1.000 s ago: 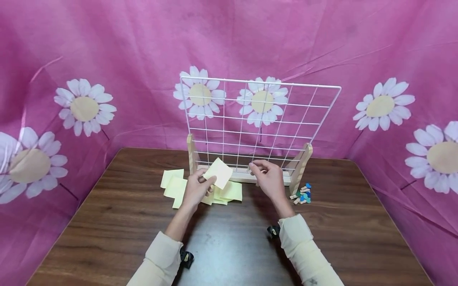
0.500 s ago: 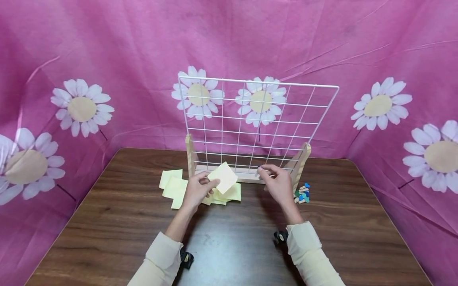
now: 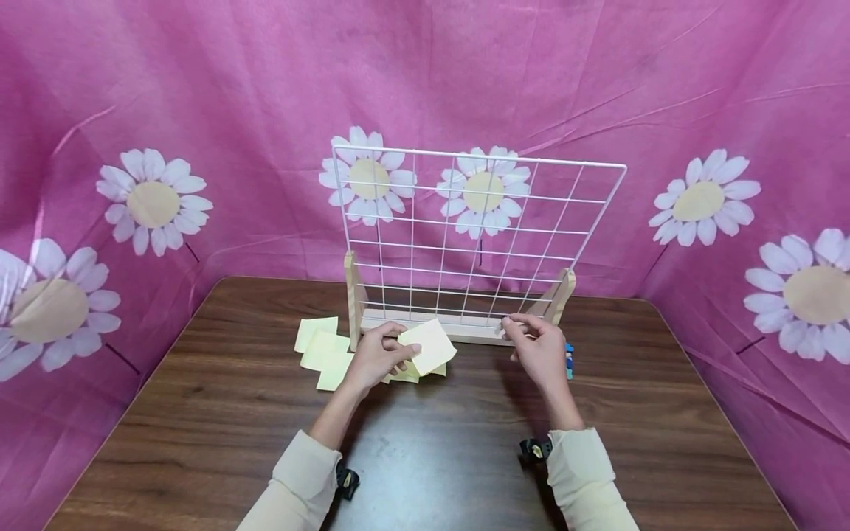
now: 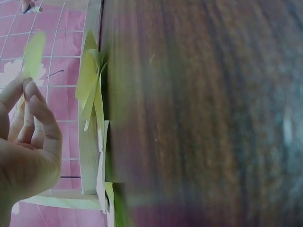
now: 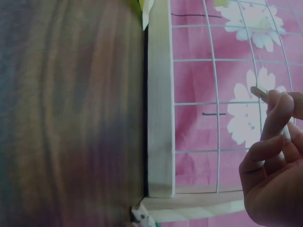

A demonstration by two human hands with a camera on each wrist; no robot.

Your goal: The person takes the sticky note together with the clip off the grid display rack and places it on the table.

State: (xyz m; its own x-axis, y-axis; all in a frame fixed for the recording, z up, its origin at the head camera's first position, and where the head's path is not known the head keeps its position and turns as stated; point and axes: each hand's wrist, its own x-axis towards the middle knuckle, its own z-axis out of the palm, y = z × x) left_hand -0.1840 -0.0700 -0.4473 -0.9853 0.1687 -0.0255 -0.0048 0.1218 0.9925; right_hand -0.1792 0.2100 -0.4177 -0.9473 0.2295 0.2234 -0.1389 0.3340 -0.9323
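Pinched between thumb and fingers of my left hand [image 3: 372,361] is a yellow sticky note [image 3: 432,345], held in front of the grid rack's base. In the left wrist view that note [image 4: 34,54] shows nearly edge-on. My right hand [image 3: 541,352] pinches a small wooden clothespin [image 5: 258,92] in front of the rack's right part; fingers hide most of it. The white wire grid [image 3: 468,217] stands upright in a wooden base [image 3: 458,330]. More sticky notes [image 3: 325,348] lie on the table left of the base, and others lie partly hidden under the left hand's note.
Blue-topped clothespins [image 3: 569,361] lie in a pile by the base's right foot, mostly hidden behind my right hand. The dark wooden table [image 3: 425,457] reaches back to a pink flowered cloth [image 3: 265,147].
My left hand has moved right and a little nearer with the sticky note. My right hand has moved right and slightly nearer, still pinching the clothespin, and now covers much of the pile.
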